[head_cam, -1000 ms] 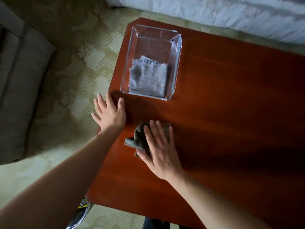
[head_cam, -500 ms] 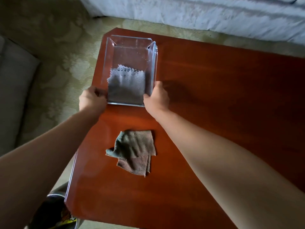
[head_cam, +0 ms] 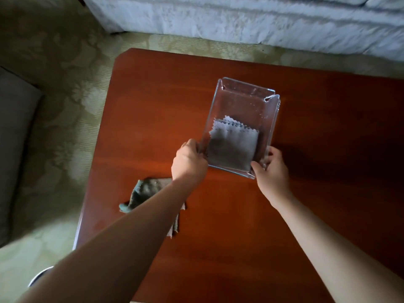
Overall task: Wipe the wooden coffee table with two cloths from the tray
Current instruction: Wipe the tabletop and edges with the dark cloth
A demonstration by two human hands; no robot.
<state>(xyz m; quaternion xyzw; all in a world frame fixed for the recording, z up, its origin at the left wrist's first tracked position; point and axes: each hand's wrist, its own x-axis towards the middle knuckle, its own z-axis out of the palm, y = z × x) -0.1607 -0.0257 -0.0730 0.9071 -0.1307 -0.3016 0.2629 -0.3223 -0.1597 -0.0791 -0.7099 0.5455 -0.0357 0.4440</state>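
A clear glass tray [head_cam: 244, 92] sits over the middle of the reddish wooden coffee table [head_cam: 153, 110]. A grey cloth [head_cam: 231, 147] with a zigzag edge lies inside it at the near end. My left hand [head_cam: 188, 161] grips the tray's near left corner. My right hand [head_cam: 271, 169] grips its near right corner. Whether the tray is lifted or resting on the table I cannot tell. A second, green-brown cloth [head_cam: 145, 193] lies crumpled near the table's left edge, partly hidden under my left forearm.
A pale sofa [head_cam: 240, 18] runs along the far side of the table. A dark cushion [head_cam: 13, 127] is at the left. Patterned green carpet [head_cam: 65, 84] surrounds the table. A round metal object [head_cam: 39, 276] sits by the near left corner.
My right hand left the green-brown cloth on the table. Both hands took the tray by its near corners and moved it from the far left corner toward the table's middle.
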